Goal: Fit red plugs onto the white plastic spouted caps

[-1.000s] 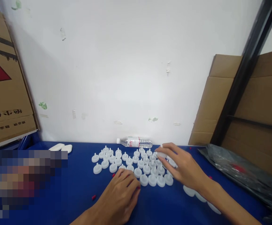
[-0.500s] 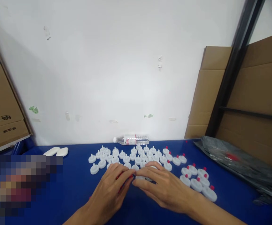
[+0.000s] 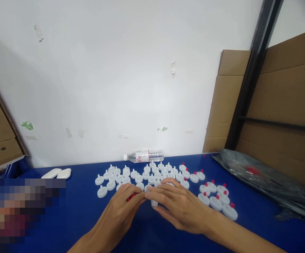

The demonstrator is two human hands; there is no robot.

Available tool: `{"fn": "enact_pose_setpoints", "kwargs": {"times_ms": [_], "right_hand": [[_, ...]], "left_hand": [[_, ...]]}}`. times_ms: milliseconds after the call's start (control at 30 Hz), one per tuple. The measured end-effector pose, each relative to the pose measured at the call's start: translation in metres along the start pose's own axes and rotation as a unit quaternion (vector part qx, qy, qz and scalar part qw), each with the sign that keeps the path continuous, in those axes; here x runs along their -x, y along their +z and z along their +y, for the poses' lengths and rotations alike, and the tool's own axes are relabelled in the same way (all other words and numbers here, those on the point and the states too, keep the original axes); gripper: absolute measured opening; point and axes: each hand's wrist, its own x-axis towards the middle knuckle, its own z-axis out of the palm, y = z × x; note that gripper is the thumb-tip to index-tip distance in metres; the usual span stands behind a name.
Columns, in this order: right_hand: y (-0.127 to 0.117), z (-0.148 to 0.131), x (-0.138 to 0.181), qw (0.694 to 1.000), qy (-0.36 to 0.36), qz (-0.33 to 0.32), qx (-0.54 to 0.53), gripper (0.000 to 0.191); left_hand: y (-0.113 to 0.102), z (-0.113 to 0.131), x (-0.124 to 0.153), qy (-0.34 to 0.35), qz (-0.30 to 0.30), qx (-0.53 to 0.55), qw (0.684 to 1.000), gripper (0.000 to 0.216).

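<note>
Close together at the front of the cluster, my two hands nearly touch at the fingertips. My left hand (image 3: 122,207) is closed around small red caps (image 3: 130,197), which show between its fingers; how many is hidden. In my right hand (image 3: 181,203), thumb and fingers grip a white nozzle lid (image 3: 154,203), partly covered by the fingers. Beyond the hands stand many white nozzle lids (image 3: 151,179) with bare tips. To the right of my right hand are several more white lids with red tips (image 3: 216,202).
A clear plastic bottle (image 3: 143,156) lies against the white wall. Two white rounded pieces (image 3: 64,173) rest at left, near a blurred-out area. Grey plastic bags (image 3: 263,186) lie at right on the blue table (image 3: 73,218), before cardboard (image 3: 286,95) and a dark post (image 3: 244,95).
The view has turned slightly to the right, so the scene sits further left. The white lid in my right hand has been turned and shows a narrower side; both hands stay together.
</note>
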Motion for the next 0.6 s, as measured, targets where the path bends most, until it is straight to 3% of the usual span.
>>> {"fn": "enact_pose_setpoints", "kwargs": {"times_ms": [133, 367, 600], "right_hand": [[-0.001, -0.004, -0.001, 0.999, -0.016, 0.024, 0.023, 0.049], [-0.004, -0.009, -0.003, 0.997, -0.039, 0.059, 0.045, 0.036], [-0.005, -0.010, -0.002, 0.993, -0.068, 0.083, 0.039, 0.033]], "left_hand": [[0.000, -0.001, 0.000, 0.009, 0.006, -0.006, 1.000, 0.027], [-0.001, -0.004, -0.001, 0.013, -0.004, -0.053, 0.999, 0.023], [-0.001, 0.009, 0.003, -0.034, -0.049, 0.027, 0.998, 0.025]]}}
